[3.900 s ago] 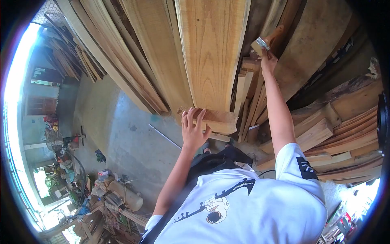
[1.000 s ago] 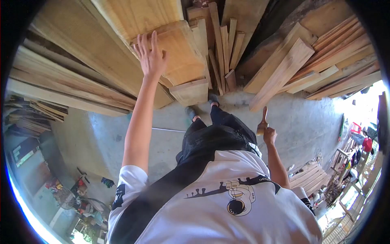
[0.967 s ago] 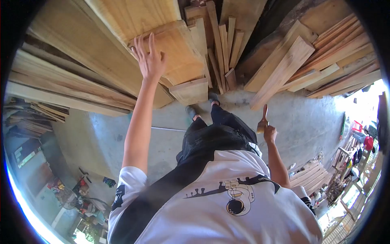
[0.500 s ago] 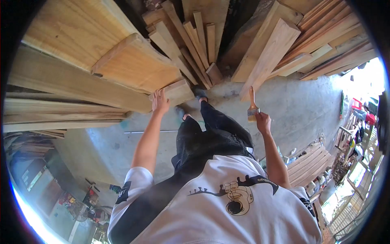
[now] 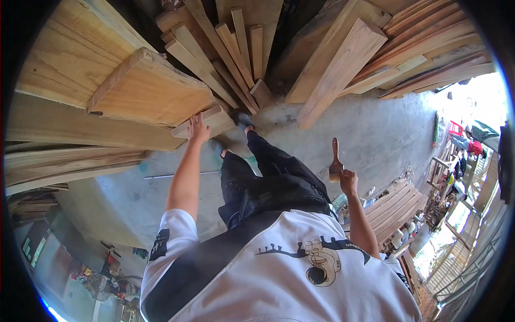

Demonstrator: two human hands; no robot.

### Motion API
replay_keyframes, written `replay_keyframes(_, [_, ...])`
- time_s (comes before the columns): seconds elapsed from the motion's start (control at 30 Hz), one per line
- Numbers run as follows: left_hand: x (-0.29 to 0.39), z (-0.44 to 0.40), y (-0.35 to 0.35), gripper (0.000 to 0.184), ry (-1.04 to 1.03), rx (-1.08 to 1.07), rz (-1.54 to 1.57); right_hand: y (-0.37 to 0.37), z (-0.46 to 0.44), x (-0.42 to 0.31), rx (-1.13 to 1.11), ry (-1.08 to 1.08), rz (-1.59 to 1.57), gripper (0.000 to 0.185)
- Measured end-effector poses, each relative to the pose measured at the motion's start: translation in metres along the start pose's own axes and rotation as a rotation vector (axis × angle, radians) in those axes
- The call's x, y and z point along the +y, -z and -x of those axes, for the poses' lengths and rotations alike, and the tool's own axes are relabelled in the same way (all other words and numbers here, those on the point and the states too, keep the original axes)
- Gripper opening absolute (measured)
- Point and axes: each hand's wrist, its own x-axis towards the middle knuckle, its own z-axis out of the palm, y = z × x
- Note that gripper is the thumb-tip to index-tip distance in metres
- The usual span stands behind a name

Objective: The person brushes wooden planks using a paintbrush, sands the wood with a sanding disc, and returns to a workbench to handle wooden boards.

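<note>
My left hand (image 5: 198, 130) lies on a short, thick wooden board (image 5: 219, 121), its fingers stretched over the wood. That board rests against the lower edge of a wide, pale wooden slab (image 5: 155, 88). Out to the right, my right hand (image 5: 349, 181) is closed around a paintbrush (image 5: 336, 160) near its metal band and bristles. The brush's wooden handle points up and away from me, and nothing touches its bristles except perhaps my fingers, which partly cover them.
Several narrow timber strips (image 5: 230, 48) lean together ahead of me. A long plank (image 5: 343, 72) slants down to the concrete floor (image 5: 279, 134) at the right front. Stacked boards (image 5: 75, 161) lie to the left. A low slatted wooden bench (image 5: 397, 209) stands at the right.
The view has shifted to the right. My left hand has slid along the short board, away from its left end. The paintbrush stays in my right hand, now lower and farther from the slanting plank.
</note>
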Motion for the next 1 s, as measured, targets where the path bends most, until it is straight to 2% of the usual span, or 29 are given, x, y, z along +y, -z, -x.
replay_keyframes(0.13, [0.004,0.0,-0.001,0.086,0.087,-0.111,-0.023,0.005,-0.001,-0.006,0.028,0.016,-0.088,0.03])
replay_keyframes(0.37, [-0.001,-0.003,-0.017,0.093,0.096,-0.105,-0.049,0.017,-0.013,-0.019,-0.035,0.093,-0.026,0.027])
replay_keyframes(0.47, [0.002,-0.001,-0.022,0.093,0.126,-0.053,-0.059,0.016,-0.027,-0.004,0.018,0.227,-0.095,0.028])
replay_keyframes(0.5, [0.002,-0.003,-0.024,0.093,0.134,-0.03,-0.069,0.016,-0.036,0.009,-0.011,0.147,-0.148,0.029])
replay_keyframes(0.57, [0.003,-0.006,-0.024,0.093,0.149,0.009,-0.08,0.032,-0.047,0.013,0.118,-0.102,-0.385,0.034])
replay_keyframes(0.63, [0.008,-0.007,-0.02,0.093,0.17,0.037,-0.079,0.04,-0.089,0.098,0.492,-0.274,-0.574,0.024])
replay_keyframes(0.67, [0.012,-0.005,-0.019,0.091,0.174,0.09,-0.067,0.059,-0.103,0.112,0.579,-0.318,-0.675,0.028])
replay_keyframes(0.77, [0.016,-0.01,-0.017,0.088,0.189,0.048,-0.111,0.17,-0.119,0.141,0.602,-0.288,-0.939,0.039])
replay_keyframes(0.8, [0.019,-0.008,-0.014,0.078,0.173,0.057,-0.143,0.21,-0.118,0.153,0.602,-0.265,-1.01,0.043])
replay_keyframes(0.9, [0.021,0.001,-0.025,0.068,0.18,0.04,-0.202,0.318,-0.111,0.165,0.612,-0.205,-1.151,0.055])
replay_keyframes(0.93, [0.023,0.007,-0.026,0.061,0.168,0.022,-0.221,0.346,-0.111,0.165,0.608,-0.185,-1.184,0.058])
replay_keyframes(1.0, [0.023,0.022,-0.029,0.058,0.151,-0.034,-0.247,0.393,-0.109,0.16,0.584,-0.136,-1.232,0.066])
